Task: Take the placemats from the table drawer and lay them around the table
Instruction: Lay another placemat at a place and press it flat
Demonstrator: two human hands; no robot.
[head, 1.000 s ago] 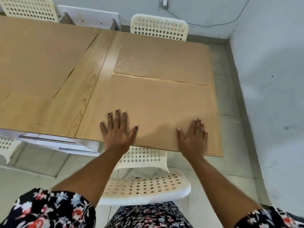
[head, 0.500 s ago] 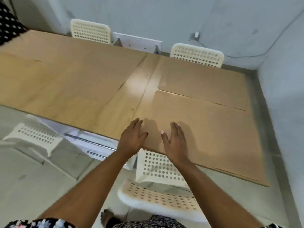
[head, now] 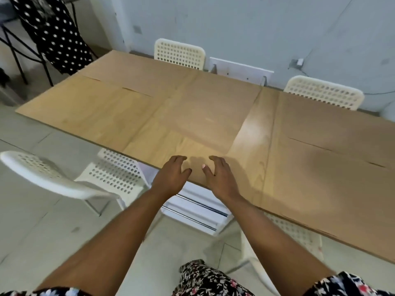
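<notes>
Our left hand [head: 172,175] and right hand [head: 218,176] spread wide, holding nothing, above the table [head: 252,133]; the blurry placemats [head: 333,150] run off the picture's edge.

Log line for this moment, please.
hands: both open, empty, over table near edge | mats: laid | drawer: open

You've got tan placemats [head: 333,167] on pale wood table [head: 254,133], white perforated chairs [head: 179,53], black polka-dot fabric [head: 53,33] far left.

Both hands — left hand [head: 172,177], right hand [head: 219,178] — hover empty, fingers curled, over the table [head: 252,133] near edge.
</notes>
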